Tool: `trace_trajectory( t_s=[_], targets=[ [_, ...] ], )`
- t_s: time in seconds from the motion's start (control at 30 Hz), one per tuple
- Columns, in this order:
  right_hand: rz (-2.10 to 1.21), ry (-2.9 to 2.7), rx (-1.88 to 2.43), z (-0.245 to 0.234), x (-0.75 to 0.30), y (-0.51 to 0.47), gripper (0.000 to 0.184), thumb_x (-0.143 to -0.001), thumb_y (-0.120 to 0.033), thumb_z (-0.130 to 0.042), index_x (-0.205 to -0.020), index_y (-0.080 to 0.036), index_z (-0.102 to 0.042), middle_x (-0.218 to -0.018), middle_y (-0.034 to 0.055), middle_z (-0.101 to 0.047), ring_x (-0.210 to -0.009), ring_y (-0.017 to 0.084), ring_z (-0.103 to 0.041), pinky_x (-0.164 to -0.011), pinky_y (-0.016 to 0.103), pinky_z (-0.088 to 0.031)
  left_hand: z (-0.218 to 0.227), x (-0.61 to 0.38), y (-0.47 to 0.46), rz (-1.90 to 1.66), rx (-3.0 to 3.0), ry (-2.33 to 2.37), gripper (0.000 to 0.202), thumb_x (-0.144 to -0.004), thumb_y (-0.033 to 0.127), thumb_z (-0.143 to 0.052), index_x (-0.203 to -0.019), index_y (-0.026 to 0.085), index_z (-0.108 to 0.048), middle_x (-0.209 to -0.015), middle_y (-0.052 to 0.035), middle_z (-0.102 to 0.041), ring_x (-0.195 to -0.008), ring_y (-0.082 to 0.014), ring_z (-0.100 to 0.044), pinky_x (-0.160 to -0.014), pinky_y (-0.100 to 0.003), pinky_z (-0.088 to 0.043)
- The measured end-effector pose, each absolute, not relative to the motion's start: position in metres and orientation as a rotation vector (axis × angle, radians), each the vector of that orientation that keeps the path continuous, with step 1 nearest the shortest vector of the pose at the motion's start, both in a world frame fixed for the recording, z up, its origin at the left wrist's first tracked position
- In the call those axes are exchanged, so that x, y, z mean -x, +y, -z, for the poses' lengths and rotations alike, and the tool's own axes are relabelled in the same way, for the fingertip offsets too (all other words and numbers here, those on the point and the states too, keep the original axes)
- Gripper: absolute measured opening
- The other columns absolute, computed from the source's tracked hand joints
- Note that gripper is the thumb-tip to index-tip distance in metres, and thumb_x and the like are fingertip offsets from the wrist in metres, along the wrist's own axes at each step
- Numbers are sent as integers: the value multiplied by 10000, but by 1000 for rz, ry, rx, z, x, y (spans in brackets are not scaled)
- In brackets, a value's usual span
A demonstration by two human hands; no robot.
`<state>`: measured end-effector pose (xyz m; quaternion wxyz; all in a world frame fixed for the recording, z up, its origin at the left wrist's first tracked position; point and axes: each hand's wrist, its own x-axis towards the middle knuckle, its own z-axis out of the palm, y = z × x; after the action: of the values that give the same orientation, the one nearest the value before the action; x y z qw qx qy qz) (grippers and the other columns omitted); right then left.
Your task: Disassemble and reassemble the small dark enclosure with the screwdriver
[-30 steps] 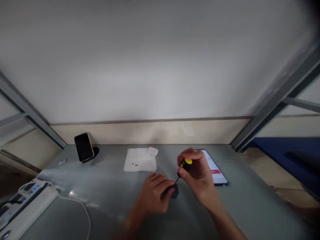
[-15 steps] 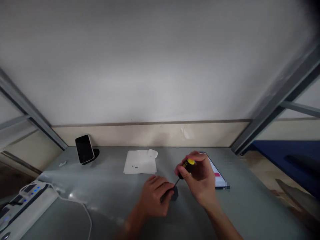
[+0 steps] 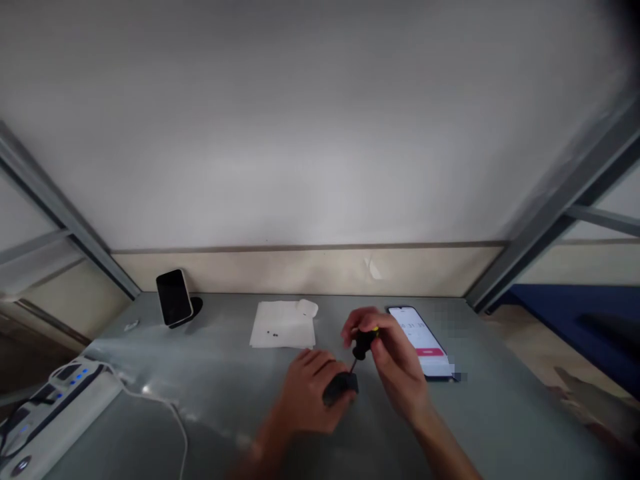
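Observation:
My left hand [image 3: 310, 393] is closed around a small dark block-shaped object [image 3: 341, 387], whose exact kind I cannot make out. A black screwdriver [image 3: 364, 343] with a yellow end is gripped in the fingers of my right hand [image 3: 395, 360]. Its thin shaft slants down and meets the top of the dark object; the tip itself is too small to see. Beyond my left hand lies a stack of white paper [image 3: 283, 325] with several tiny dark pieces [image 3: 273, 334] on it, probably too small to name, and a torn white scrap [image 3: 307, 308] at its corner.
To the right lies a phone [image 3: 423, 343] with its screen lit. A dark-screened device [image 3: 175, 299] stands on a round base at the back left. The white power strip [image 3: 65, 413] and its white cable [image 3: 173, 410] are at the left. A wall closes off the grey table's [image 3: 215, 373] back.
My right hand has turned and shifted slightly left on the screwdriver, uncovering more of the phone. More of the dark object shows in my left hand. The view has shifted slightly.

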<state>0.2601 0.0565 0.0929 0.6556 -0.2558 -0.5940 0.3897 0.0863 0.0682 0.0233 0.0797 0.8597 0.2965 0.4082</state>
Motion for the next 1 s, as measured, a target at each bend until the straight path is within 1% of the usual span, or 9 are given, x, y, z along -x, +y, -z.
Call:
trace_trajectory(
  t_s=[0.1, 0.17, 0.37, 0.5, 0.57, 0.67, 0.8, 0.9, 1.0],
  targets=[
    [-691, -1316, 644, -97, -259, 57, 83, -973, -283, -724, -972, -281, -641, -1024, 30, -528, -900, 195, -582, -761, 329, -497, -19, -85, 69, -1169, -2598, 963, 339, -880, 500, -750, -1003, 212, -619, -893, -55, -709, -819, -265, -693, -775, -421, -531],
    [-619, -1339, 687, -99, -261, 56, 85, -973, -223, -715, -942, -274, -654, -957, 23, -532, -880, 190, -567, -749, 316, -481, -16, -85, 69, -1149, -2611, 1000, 372, -881, 527, -761, -983, 208, -598, -886, -52, -697, -813, -262, -680, -770, -414, -521],
    [-753, -1387, 673, -93, -266, 54, 225, -1100, -261, -465, -1157, -299, -679, -1021, 71, -658, -922, 219, -618, -728, 336, -500, -15, -87, 69, -1155, -2586, 995, 368, -917, 543, -725, -957, 210, -573, -874, -47, -677, -813, -253, -651, -790, -412, -506],
    [-627, -1374, 709, -96, -262, 54, 67, -1028, -245, -629, -1023, -283, -684, -1100, 68, -623, -987, 218, -597, -807, 336, -510, -14, -87, 69, -1165, -2589, 978, 350, -928, 529, -714, -966, 211, -573, -878, -52, -674, -819, -254, -648, -763, -401, -492],
    [-569, -1396, 747, -100, -261, 52, 93, -987, -190, -684, -1000, -281, -694, -1050, 53, -603, -966, 206, -587, -797, 313, -508, -14, -87, 70, -1163, -2590, 972, 350, -919, 521, -727, -967, 212, -571, -874, -51, -671, -811, -255, -645, -745, -395, -485],
    [-632, -1482, 746, -104, -265, 48, 166, -1039, -196, -595, -1109, -300, -704, -1000, 51, -631, -932, 201, -603, -746, 296, -515, -13, -86, 70, -1138, -2586, 971, 355, -902, 504, -751, -975, 209, -567, -885, -51, -670, -817, -258, -642, -749, -397, -484],
    [-746, -1525, 753, -100, -270, 45, 259, -1099, -240, -461, -1242, -320, -661, -1158, 80, -682, -1038, 228, -645, -843, 351, -543, -15, -86, 69, -1120, -2593, 962, 342, -920, 503, -730, -977, 211, -561, -893, -49, -668, -827, -259, -639, -762, -403, -483],
    [-655, -1480, 811, -97, -268, 47, 150, -1057, -269, -566, -1167, -305, -662, -1261, 92, -615, -1084, 247, -620, -909, 398, -528, -16, -86, 68, -1132, -2588, 965, 336, -934, 511, -710, -973, 215, -557, -880, -46, -663, -816, -254, -639, -762, -400, -480],
    [-506, -1448, 873, -99, -267, 48, 107, -991, -231, -682, -1074, -297, -696, -1118, 62, -583, -995, 222, -601, -831, 351, -518, -16, -86, 68, -1128, -2591, 981, 330, -942, 511, -703, -979, 216, -560, -889, -49, -667, -824, -253, -646, -765, -395, -479]
  ],
)
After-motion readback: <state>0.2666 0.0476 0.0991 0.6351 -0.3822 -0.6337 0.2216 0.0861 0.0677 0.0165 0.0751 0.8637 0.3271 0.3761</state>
